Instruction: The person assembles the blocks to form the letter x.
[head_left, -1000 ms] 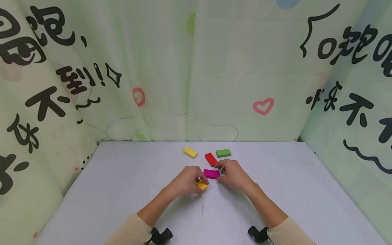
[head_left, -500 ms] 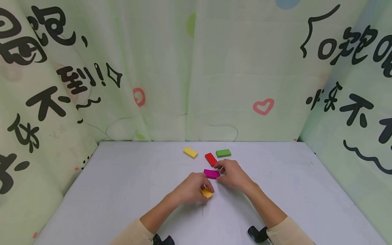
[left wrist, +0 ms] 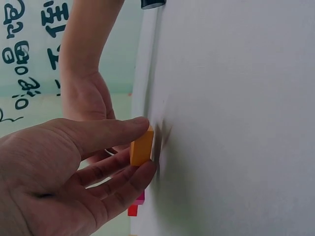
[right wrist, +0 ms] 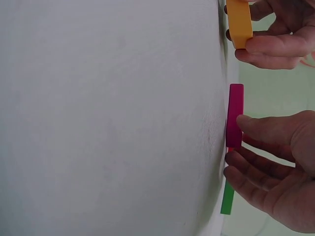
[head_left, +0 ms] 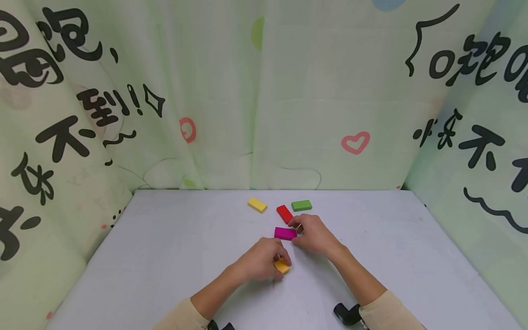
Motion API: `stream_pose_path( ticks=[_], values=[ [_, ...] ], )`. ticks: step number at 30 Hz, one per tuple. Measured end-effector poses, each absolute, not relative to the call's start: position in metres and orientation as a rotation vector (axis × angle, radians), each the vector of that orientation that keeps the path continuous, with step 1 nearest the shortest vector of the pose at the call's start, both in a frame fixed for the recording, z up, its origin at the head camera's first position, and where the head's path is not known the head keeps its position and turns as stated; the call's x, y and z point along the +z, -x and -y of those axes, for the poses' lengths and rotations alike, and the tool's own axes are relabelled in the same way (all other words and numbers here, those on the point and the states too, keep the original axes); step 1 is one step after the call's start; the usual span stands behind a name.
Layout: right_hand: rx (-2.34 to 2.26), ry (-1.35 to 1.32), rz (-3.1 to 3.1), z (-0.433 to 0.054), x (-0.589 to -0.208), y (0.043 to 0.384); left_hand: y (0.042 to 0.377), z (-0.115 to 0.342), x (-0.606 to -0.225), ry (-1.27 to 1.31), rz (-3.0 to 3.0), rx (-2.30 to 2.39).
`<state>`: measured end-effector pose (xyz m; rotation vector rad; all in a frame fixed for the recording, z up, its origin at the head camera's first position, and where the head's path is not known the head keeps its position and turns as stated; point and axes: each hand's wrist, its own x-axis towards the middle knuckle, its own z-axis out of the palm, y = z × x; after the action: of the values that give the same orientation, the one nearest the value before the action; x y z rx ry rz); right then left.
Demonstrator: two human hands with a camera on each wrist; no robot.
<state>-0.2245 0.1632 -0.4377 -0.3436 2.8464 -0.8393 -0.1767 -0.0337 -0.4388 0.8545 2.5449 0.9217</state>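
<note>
My left hand (head_left: 264, 260) pinches an orange-yellow rectangular block (left wrist: 141, 148) between thumb and fingertips, close to the tabletop. Beyond it lies a magenta block (head_left: 285, 233) on the table. At that block's right end is my right hand (head_left: 315, 235), its thumb on the near side and its fingers curled round the far side. In the right wrist view, the thumb overlaps the magenta block (right wrist: 235, 105), and the index finger is partly hidden behind it. A red block (head_left: 284, 214) lies just beyond the right fingertips.
A green block (head_left: 301, 205) and another yellow block (head_left: 257, 205) lie farther back on the white table (head_left: 165, 247). Printed curtains (head_left: 305, 91) hang along the back and both sides. A black wrist device (head_left: 347, 314) sits by the right sleeve.
My left hand has moved toward me and slightly right with the orange-yellow block, away from the magenta block. The right hand has stayed in place.
</note>
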Motion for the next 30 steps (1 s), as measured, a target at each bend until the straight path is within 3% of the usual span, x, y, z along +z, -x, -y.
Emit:
stream_pose_path(
  ticks=[30],
  values=[
    [-0.829, 0.336, -2.848, -0.1626, -0.4386, 0.2242, 0.1739, 0.0313, -0.4443, -0.849, -2.583, 0.912]
  ],
)
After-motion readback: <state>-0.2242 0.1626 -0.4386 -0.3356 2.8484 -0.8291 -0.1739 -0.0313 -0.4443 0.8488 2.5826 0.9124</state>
